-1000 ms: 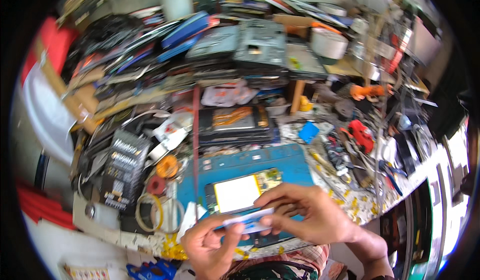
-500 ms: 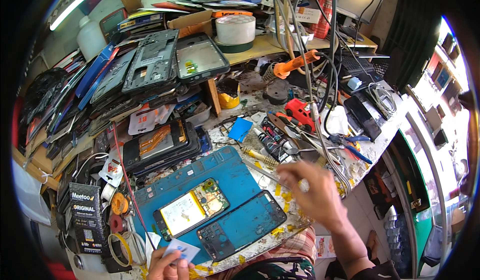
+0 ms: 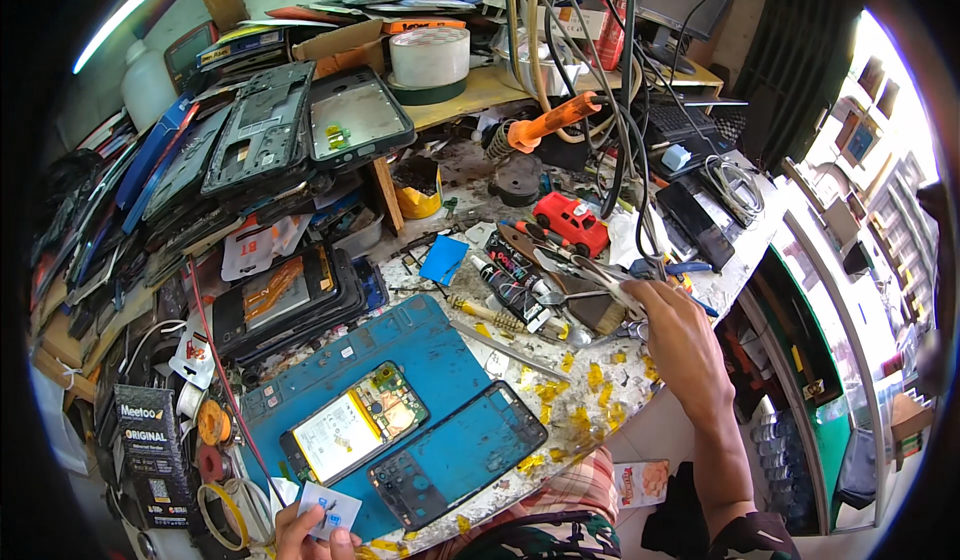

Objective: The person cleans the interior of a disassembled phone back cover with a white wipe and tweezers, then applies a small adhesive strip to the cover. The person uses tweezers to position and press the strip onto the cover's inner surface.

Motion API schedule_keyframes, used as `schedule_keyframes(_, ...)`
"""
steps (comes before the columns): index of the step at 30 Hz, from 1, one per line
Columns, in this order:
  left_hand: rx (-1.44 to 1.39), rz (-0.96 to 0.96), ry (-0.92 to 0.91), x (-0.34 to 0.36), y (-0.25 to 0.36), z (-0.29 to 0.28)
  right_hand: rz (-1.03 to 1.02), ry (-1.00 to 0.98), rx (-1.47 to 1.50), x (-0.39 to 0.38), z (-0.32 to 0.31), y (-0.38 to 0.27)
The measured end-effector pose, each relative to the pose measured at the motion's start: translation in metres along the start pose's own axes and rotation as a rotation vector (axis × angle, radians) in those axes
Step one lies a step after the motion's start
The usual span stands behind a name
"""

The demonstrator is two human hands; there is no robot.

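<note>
Low in the view, my left hand [image 3: 312, 538] pinches a small white packet [image 3: 331, 509] with blue print. My right hand [image 3: 684, 345] has its fingers curled down at a cluster of metal hand tools [image 3: 607, 282] on the right of the bench; its fingertips are partly hidden, so what they grip is unclear. On the blue work mat [image 3: 290, 390] lies an opened phone [image 3: 352, 426], with its battery and circuit board exposed. Beside it rests a separate dark phone frame [image 3: 458, 456], touched by neither hand.
Black tubes [image 3: 510, 285], a wooden-handled brush [image 3: 485, 312], and a red toy car [image 3: 571, 222] sit beyond the mat. An orange-handled soldering iron [image 3: 550, 123] stands behind. Cables [image 3: 628, 90] hang above the right side. Stacked phone parts [image 3: 262, 130] crowd the left.
My right hand has moved right and away from me, to the tools. My left hand still holds the packet, now tilted differently. The whole view has shifted slightly.
</note>
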State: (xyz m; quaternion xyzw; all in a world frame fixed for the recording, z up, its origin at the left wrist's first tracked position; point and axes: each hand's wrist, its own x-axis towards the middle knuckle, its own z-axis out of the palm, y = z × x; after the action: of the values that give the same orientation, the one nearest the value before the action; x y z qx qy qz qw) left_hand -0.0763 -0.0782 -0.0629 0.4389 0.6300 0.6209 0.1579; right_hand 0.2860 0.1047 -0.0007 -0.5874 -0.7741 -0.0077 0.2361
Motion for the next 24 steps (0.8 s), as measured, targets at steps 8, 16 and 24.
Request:
schedule_keyframes(8, 0.044, -0.061, -0.094, 0.001, 0.024, 0.015, 0.092, 0.070, 0.010, 0.001, -0.006, 0.005)
schedule_keyframes(16, -0.093, -0.005, -0.161, 0.011, 0.033, 0.026, 0.018, -0.241, -0.059, -0.013, -0.018, 0.011)
schedule_keyframes(24, -0.226, -0.100, -0.225, 0.016, 0.053, 0.039, 0.106, -0.467, -0.177, -0.011, -0.045, 0.000)
